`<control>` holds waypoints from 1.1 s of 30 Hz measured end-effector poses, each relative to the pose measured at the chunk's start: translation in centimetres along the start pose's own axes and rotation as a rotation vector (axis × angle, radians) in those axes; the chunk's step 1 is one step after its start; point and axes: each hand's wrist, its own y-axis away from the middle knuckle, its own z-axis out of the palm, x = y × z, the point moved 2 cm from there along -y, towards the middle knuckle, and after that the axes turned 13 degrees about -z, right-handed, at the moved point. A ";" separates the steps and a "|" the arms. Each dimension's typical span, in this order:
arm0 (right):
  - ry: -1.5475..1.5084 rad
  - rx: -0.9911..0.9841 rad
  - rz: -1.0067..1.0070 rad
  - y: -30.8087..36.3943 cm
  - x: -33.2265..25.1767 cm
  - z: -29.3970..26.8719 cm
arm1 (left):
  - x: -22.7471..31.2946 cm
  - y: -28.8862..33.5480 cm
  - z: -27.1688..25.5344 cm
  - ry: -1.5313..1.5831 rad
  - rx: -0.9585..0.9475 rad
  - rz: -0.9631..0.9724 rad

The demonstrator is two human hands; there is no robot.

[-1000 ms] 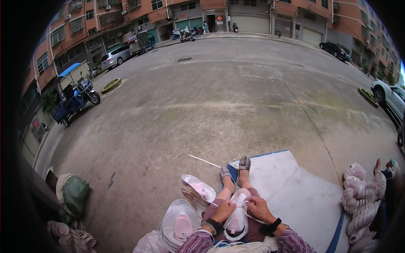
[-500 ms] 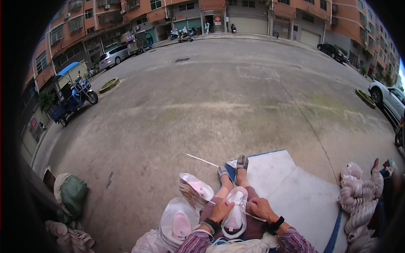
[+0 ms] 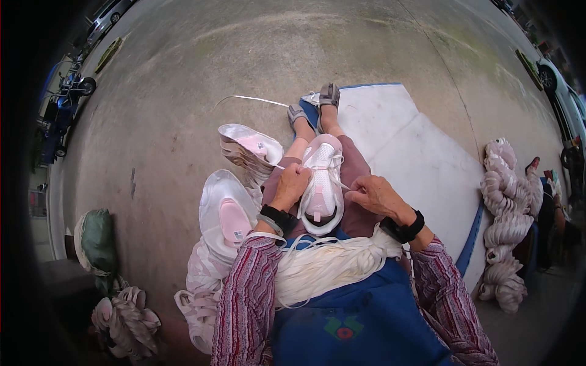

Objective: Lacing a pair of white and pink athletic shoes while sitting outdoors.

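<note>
A blue apron (image 3: pixel 360 323) with a green and red emblem is worn, and a bundle of cream laces (image 3: pixel 336 265) is spread across its upper part. Beyond it, a pink and white shoe upper (image 3: pixel 323 183) is rested on the thighs between both hands, its toe turned away from the body. By the left hand (image 3: pixel 292 184), bent at the upper's left edge, a white lace (image 3: pixel 335 160) is gripped between thumb and fingers. By the right hand (image 3: pixel 373 194), just off the upper's right side, another stretch of the lace is pinched at the fingertips. To the left, stacked uppers (image 3: pixel 210 210) are piled beside the knee; to the right, a white board (image 3: pixel 415 155) is laid on the ground. Farther out, strings of nested uppers (image 3: pixel 508 222) are heaped at the right, and a green sack (image 3: pixel 97 243) is set at the left. Farthest off, a blue three-wheeler (image 3: pixel 61 110) and a white car (image 3: pixel 561 91) are parked.
</note>
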 end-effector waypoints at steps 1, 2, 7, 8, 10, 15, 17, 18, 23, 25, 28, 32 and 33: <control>0.021 0.008 -0.039 -0.2 0.1 0.5 | -0.1 0.1 0.0 0.004 -0.015 -0.014; 0.015 0.007 -0.029 -0.4 0.1 0.9 | -0.3 -0.1 0.2 0.028 -0.033 -0.031; 0.196 0.188 -0.082 -1.0 -1.5 2.5 | -0.5 -0.2 0.6 0.104 0.014 -0.057; 0.195 0.185 -0.084 -1.2 -1.4 2.8 | -0.7 -0.5 0.5 0.053 0.054 -0.021; 0.231 0.174 -0.060 -1.8 -0.5 3.5 | -0.7 -0.7 0.5 0.004 0.091 0.018; 0.277 0.156 -0.053 -2.6 1.9 4.5 | 2.7 0.1 0.6 -0.110 -0.114 -0.055; 0.277 0.136 -0.089 -3.1 1.3 4.8 | 1.0 -0.6 0.9 -0.076 -0.130 -0.050; 0.271 0.130 -0.093 -3.2 0.9 5.0 | 0.0 -1.0 1.2 -0.046 -0.156 -0.038; 0.174 0.113 -0.091 -3.1 -0.3 4.2 | 0.6 -1.1 1.3 -0.055 -0.160 -0.061; 0.152 0.097 -0.095 -3.0 -0.9 4.2 | 0.7 -1.1 1.4 -0.037 -0.165 -0.060; 0.226 0.058 -0.138 -2.8 -1.0 4.4 | 0.9 -1.1 1.5 -0.056 -0.175 -0.066; 0.274 0.032 -0.169 -2.5 -1.8 4.8 | -0.9 -2.1 2.0 -0.091 -0.090 -0.038; 0.291 0.023 -0.178 -2.5 -2.1 5.0 | -1.5 -2.3 2.0 -0.104 -0.026 0.001</control>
